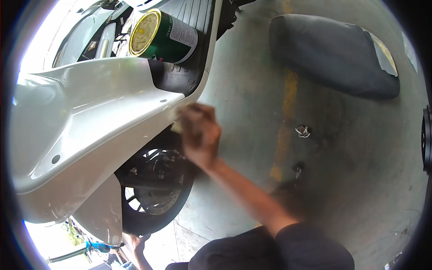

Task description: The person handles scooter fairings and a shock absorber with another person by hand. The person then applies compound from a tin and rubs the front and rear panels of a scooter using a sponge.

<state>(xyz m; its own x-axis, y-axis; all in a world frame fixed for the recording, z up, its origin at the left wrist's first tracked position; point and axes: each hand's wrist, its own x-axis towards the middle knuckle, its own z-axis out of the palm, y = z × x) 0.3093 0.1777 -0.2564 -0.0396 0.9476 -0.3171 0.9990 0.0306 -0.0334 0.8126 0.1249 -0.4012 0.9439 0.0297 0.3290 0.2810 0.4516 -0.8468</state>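
Observation:
My right hand (200,135), blurred by motion, is closed around something small and pale yellowish, too smeared to name. It is at the lower edge of a glossy white scooter panel (90,112), just above the black front wheel (157,189). At the bottom left, what appears to be my left hand (135,243) is beside the tip of the white fender (101,213); its fingers are mostly hidden. An open green can (168,40) with a gold rim and pale contents rests on the black footboard (191,13).
A worn dark scooter seat (333,56) lies on the grey floor (243,112) at the upper right, its covering torn at one end. A faded yellow line (288,103) crosses the floor. A small crumpled scrap (303,131) lies near it. Other vehicles show at the left edges.

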